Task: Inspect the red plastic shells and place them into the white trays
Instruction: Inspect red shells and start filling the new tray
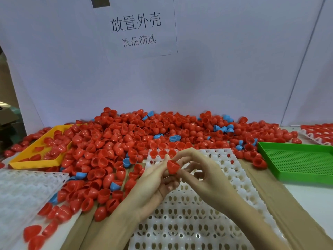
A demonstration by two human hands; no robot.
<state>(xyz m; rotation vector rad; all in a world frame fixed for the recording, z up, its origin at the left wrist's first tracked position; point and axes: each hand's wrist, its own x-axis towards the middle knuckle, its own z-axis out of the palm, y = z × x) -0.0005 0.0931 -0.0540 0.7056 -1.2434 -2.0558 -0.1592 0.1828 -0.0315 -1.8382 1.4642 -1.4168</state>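
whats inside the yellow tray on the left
The yellow tray holds a loose scatter of red shells, with bare yellow floor showing near its front. The big shell pile spills over its far right corner, hiding that part.

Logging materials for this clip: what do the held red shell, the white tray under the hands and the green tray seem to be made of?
Red shell: thin glossy moulded plastic, judging by its highlights. White tray: matte, slightly translucent plastic, moulded into holed cups. Green tray: rigid opaque plastic with a perforated grid floor.
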